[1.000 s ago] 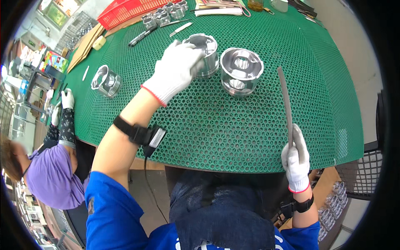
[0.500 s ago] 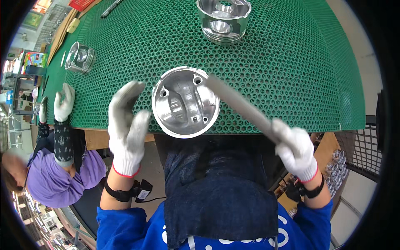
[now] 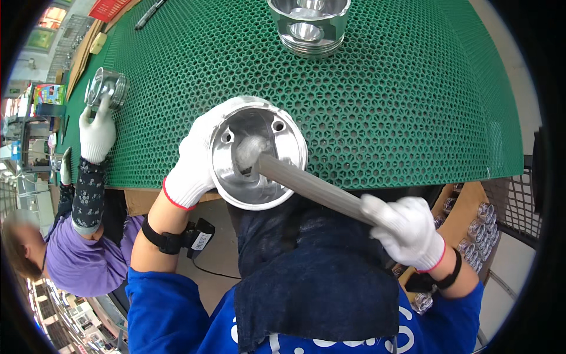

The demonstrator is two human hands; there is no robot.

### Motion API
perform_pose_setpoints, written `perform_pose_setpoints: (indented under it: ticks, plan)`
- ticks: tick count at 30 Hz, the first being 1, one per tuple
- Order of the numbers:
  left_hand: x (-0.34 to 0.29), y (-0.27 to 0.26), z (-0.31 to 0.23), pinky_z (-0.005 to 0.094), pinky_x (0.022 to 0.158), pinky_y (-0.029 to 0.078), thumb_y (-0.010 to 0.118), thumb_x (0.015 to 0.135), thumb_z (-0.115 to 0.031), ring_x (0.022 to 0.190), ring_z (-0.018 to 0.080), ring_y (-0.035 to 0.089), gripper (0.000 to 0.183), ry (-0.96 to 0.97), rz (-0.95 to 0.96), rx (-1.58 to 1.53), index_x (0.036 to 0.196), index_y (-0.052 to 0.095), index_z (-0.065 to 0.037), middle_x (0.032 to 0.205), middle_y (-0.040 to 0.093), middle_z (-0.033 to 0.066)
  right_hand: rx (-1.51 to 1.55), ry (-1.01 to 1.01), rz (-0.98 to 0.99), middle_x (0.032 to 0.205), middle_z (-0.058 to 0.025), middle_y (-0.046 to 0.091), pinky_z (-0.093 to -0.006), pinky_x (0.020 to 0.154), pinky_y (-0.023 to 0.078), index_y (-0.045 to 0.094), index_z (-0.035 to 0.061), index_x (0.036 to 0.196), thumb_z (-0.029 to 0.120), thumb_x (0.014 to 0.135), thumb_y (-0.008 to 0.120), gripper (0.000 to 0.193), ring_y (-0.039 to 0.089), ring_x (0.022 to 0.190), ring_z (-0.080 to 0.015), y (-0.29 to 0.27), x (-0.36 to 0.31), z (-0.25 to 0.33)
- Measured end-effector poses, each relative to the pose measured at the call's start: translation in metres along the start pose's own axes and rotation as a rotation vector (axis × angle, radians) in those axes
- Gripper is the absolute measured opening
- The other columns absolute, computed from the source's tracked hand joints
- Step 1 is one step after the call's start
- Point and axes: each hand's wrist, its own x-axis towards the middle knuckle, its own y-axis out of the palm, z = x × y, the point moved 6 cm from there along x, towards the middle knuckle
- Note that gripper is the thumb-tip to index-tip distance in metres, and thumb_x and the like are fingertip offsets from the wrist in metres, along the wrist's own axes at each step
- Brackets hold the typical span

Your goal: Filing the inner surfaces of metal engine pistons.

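A shiny metal piston is at the near edge of the green mat, its hollow side turned toward me. My left hand, in a white knit glove, is closed round its left and far side. White glove fabric also shows inside the hollow, seemingly fingers through the pin hole. In my gloved right hand, fingers wrapped, is a long grey file-like bar. Its far end reaches over the rim into the hollow, beside that white fabric. Whether the tip touches metal I cannot tell.
Another piston stands on the green honeycomb mat at the far side. At left a co-worker's gloved hand touches a third piston. A dark pen-like tool lies far left. Several pistons sit on a lower shelf at right.
My left hand has gone from open beside the piston to closed round it. The bar has swung left and down into the hollow. The co-worker's hand has reached the left piston.
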Motion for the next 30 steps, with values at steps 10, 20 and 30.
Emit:
perform_pose_setpoints:
  ticks: [10, 20, 30]
  plan:
    - [0.015, 0.017, -0.017, 0.0302, 0.082, 0.053, 0.071, 0.081, -0.036, 0.093, 0.0176, 0.065, 0.051, -0.014, 0.168, 0.257, 0.112, 0.063, 0.003, 0.108, 0.066, 0.0108, -0.132, -0.052, 0.066, 0.053, -0.002, 0.049, -0.0334, 0.041, 0.041, 0.055, 0.0249, 0.135, 0.03, 0.08, 0.07, 0.057, 0.051, 0.041, -0.0202, 0.004, 0.028, -0.002]
    - [0.008, 0.023, -0.041, 0.034, 0.081, 0.053, 0.075, 0.079, -0.031, 0.09, 0.0225, 0.067, 0.046, 0.102, 0.143, 0.693, 0.115, 0.063, -0.005, 0.098, 0.068, 0.0095, 0.115, 0.012, 0.006, 0.11, -0.0151, 0.067, -0.0327, 0.066, 0.056, 0.05, 0.0023, 0.134, 0.013, 0.088, 0.059, 0.048, 0.069, 0.074, -0.029, -0.004, 0.109, 0.003]
    - [-0.057, 0.034, -0.029, 0.0439, 0.108, 0.038, 0.076, 0.081, -0.019, 0.131, 0.0318, 0.043, 0.096, 0.443, -0.556, 0.112, 0.151, 0.011, -0.008, 0.147, 0.033, 0.0181, 0.417, 0.206, -0.279, 0.135, -0.0224, 0.054, -0.0328, 0.094, 0.048, 0.05, -0.0073, 0.133, 0.022, 0.096, 0.053, 0.047, 0.063, 0.11, -0.0282, -0.021, 0.013, -0.044]
